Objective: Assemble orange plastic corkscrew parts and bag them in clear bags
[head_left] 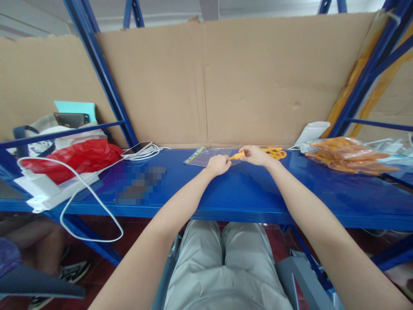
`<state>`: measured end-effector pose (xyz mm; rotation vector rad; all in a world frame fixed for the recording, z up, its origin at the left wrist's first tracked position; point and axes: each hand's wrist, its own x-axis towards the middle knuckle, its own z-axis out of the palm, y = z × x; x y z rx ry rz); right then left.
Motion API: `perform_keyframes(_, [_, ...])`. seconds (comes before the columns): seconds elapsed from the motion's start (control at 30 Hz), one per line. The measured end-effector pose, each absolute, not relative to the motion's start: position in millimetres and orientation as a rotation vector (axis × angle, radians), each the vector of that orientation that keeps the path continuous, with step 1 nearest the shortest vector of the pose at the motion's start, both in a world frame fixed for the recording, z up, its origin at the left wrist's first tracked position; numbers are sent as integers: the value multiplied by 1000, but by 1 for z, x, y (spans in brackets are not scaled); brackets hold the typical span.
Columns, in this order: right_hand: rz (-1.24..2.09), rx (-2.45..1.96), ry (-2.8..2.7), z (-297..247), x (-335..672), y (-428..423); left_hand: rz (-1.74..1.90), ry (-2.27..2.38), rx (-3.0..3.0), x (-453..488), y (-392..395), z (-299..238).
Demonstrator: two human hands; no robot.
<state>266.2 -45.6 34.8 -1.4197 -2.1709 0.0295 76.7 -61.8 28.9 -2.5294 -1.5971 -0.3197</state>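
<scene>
Blue tabletop [241,191], left hand [218,165] opposite right hand [256,155]

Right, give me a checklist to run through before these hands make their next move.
1. Left hand on the orange piece: ok, at one end.
2. Right hand on it: ok, at the other end.
3. Clear bag close by: ok, lying beside the left hand.
4. Bag's mouth open: cannot tell.
5. Loose orange pieces close by: ok, beside the right hand.
</scene>
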Motion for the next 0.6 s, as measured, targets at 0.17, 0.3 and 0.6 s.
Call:
perform_keyframes(0.17, [250, -1311, -2116, 26, 255, -42, -370, -1527, -2544, 80, -61, 25])
perform_keyframes(0.3, [548, -1204, -2131, 18, 251, -38, -395, -1452, -2598, 82, -60, 20])
perform_keyframes(0.6, [844, -1221, -2056, 10, 248, -36, -611, -1922, -2240, 49, -39, 36])
